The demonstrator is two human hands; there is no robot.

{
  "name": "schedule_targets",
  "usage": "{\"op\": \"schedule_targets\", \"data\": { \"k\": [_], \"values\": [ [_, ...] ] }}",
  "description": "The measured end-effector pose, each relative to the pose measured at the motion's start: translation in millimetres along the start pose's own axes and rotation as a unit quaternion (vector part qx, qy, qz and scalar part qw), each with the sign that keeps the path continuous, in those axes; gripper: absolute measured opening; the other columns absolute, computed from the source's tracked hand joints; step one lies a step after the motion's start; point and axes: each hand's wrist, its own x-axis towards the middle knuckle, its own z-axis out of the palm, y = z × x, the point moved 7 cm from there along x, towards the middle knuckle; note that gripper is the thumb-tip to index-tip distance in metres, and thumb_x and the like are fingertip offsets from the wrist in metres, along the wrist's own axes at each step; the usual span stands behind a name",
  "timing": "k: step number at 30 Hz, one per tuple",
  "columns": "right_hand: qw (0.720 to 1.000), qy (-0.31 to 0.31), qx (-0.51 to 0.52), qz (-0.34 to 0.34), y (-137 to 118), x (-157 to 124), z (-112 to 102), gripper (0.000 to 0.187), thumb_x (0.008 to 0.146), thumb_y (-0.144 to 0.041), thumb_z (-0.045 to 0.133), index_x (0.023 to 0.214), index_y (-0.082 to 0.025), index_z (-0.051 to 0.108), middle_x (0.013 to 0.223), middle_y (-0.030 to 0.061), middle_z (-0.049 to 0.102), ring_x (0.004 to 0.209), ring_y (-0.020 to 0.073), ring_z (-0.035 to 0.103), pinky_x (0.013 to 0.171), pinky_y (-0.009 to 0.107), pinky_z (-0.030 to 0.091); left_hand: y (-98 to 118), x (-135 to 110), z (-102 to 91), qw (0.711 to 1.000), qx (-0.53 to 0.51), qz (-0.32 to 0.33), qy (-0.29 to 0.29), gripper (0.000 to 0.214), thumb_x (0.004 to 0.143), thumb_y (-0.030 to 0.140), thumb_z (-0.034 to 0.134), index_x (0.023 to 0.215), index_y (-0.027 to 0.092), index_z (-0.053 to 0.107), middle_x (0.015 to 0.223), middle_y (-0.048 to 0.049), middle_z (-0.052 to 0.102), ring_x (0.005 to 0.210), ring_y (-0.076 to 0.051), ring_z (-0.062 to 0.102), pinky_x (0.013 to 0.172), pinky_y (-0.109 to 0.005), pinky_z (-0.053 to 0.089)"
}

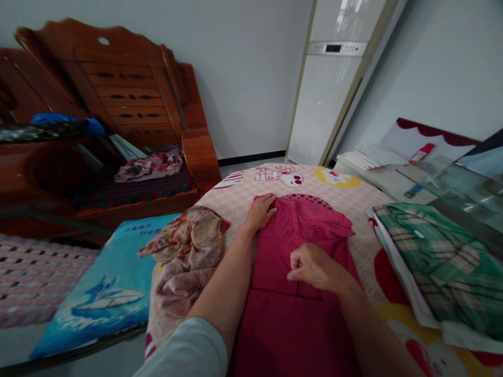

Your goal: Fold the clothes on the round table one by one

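A magenta-pink garment (pixel 275 267) lies spread lengthwise before me, with a crosswise crease or seam and a bunched upper right part. My left hand (pixel 261 212) rests flat on its upper left corner, fingers stretched out. Over the middle of the cloth is my right hand (pixel 314 267), its fingers curled in and nothing visible between them. I cannot tell whether it touches the fabric. To the left lies a crumpled brownish patterned cloth (pixel 192 256). A green plaid cloth (pixel 440 256), folded over something white, lies to the right.
Under the clothes is a bed-like surface with a pink cartoon-print cover (pixel 243 193). A blue printed cushion or mat (pixel 110 298) borders it on the left. Behind stands a carved wooden chair (pixel 129 104). A white floor-standing air conditioner (pixel 330 89) and a glass-edged table (pixel 463 193) are to the right.
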Motion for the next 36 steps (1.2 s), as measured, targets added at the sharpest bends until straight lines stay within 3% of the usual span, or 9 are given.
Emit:
{"op": "schedule_targets", "data": {
  "k": [5, 9, 13, 17, 20, 24, 29, 33, 36],
  "values": [
    [1.0, 0.004, -0.008, 0.007, 4, 8, 10, 0.01, 0.066, -0.017, 0.073, 0.066, -0.018, 0.063, 0.063, -0.0041, 0.06, 0.058, 0.0088, 0.05, 0.053, 0.021, 0.026, 12, 5, -23.2, 0.998, -0.061, -0.015, -0.004, 0.05, 0.079, 0.019, 0.061, 0.129, 0.018, 0.056, 0.135, -0.0109, 0.055, 0.129, -0.025, 0.047, 0.11, -0.041, 0.034],
    [1.0, -0.008, 0.017, 0.009, 7, 10, 13, 0.008, 0.067, -0.018, 0.073, 0.066, -0.018, 0.065, 0.063, -0.0032, 0.062, 0.058, 0.0094, 0.051, 0.053, 0.021, 0.027, 43, 10, -51.0, 0.989, -0.139, 0.011, -0.046, 0.036, 0.084, 0.026, 0.058, 0.118, 0.019, 0.065, 0.121, -0.0081, 0.066, 0.114, -0.023, 0.059, 0.102, -0.037, 0.042],
    [0.991, 0.125, 0.036, 0.011, 16, 6, -28, 0.011, 0.08, -0.022, 0.061, 0.071, -0.018, 0.067, 0.067, 0.001, 0.066, 0.063, 0.0126, 0.058, 0.058, 0.022, 0.035, 92, 8, -62.2, 0.971, -0.204, 0.072, -0.103, 0.025, 0.086, 0.025, 0.056, 0.106, 0.02, 0.071, 0.104, -0.0048, 0.072, 0.096, -0.019, 0.065, 0.09, -0.031, 0.049],
    [0.935, 0.29, -0.115, 0.171, 56, -16, -81, 0.015, 0.083, -0.019, 0.053, 0.082, -0.018, 0.068, 0.08, 0.0082, 0.07, 0.076, 0.0188, 0.063, 0.065, 0.026, 0.04, 130, 3, -38.7, 0.969, -0.19, 0.106, -0.12, 0.023, 0.085, 0.018, 0.055, 0.101, 0.021, 0.071, 0.101, -0.0035, 0.073, 0.092, -0.018, 0.066, 0.086, -0.029, 0.05],
    [0.883, 0.303, -0.218, 0.284, 87, -31, -96, 0.018, 0.083, -0.016, 0.051, 0.09, -0.019, 0.068, 0.085, 0.0113, 0.07, 0.082, 0.0218, 0.065, 0.065, 0.028, 0.041, 143, 0, -4.2, 0.976, -0.171, 0.098, -0.097, 0.025, 0.085, 0.017, 0.054, 0.104, 0.019, 0.07, 0.105, -0.0067, 0.072, 0.097, -0.021, 0.065, 0.091, -0.034, 0.05],
    [0.863, 0.291, -0.248, 0.33, 118, -37, -92, 0.026, 0.078, -0.01, 0.052, 0.1, -0.018, 0.065, 0.083, 0.0117, 0.07, 0.081, 0.0222, 0.066, 0.065, 0.028, 0.042, 152, -11, 43.4, 0.973, -0.146, 0.158, -0.087, 0.04, 0.083, 0.006, 0.048, 0.118, 0.018, 0.063, 0.126, -0.0098, 0.062, 0.12, -0.021, 0.055, 0.105, -0.038, 0.042],
    [0.87, 0.387, -0.136, 0.274, 133, -37, -92, 0.021, 0.082, -0.019, 0.05, 0.093, -0.019, 0.068, 0.085, 0.0092, 0.071, 0.08, 0.0219, 0.065, 0.068, 0.03, 0.044, 140, -22, 73.0, 0.962, -0.137, 0.189, -0.142, 0.043, 0.083, 0.006, 0.047, 0.123, 0.018, 0.058, 0.137, -0.0109, 0.054, 0.131, -0.02, 0.045, 0.11, -0.04, 0.037],
    [0.865, 0.476, -0.014, 0.158, 120, -39, -100, 0.024, 0.083, -0.023, 0.046, 0.093, -0.016, 0.067, 0.083, 0.0082, 0.071, 0.077, 0.0205, 0.064, 0.073, 0.029, 0.047, 139, -17, 55.6, 0.958, -0.206, 0.165, -0.109, 0.04, 0.08, 0.01, 0.057, 0.118, 0.021, 0.057, 0.137, -0.0091, 0.053, 0.129, -0.021, 0.046, 0.11, -0.039, 0.036],
    [0.864, 0.496, 0.036, 0.077, 99, -37, -102, 0.026, 0.084, -0.025, 0.045, 0.094, -0.016, 0.068, 0.091, 0.0093, 0.072, 0.083, 0.0209, 0.065, 0.079, 0.029, 0.048, 150, -17, 45.6, 0.95, -0.232, 0.174, -0.114, 0.033, 0.079, 0.018, 0.063, 0.112, 0.022, 0.06, 0.142, -0.0095, 0.047, 0.134, -0.024, 0.041, 0.111, -0.038, 0.033]
  ]
}}
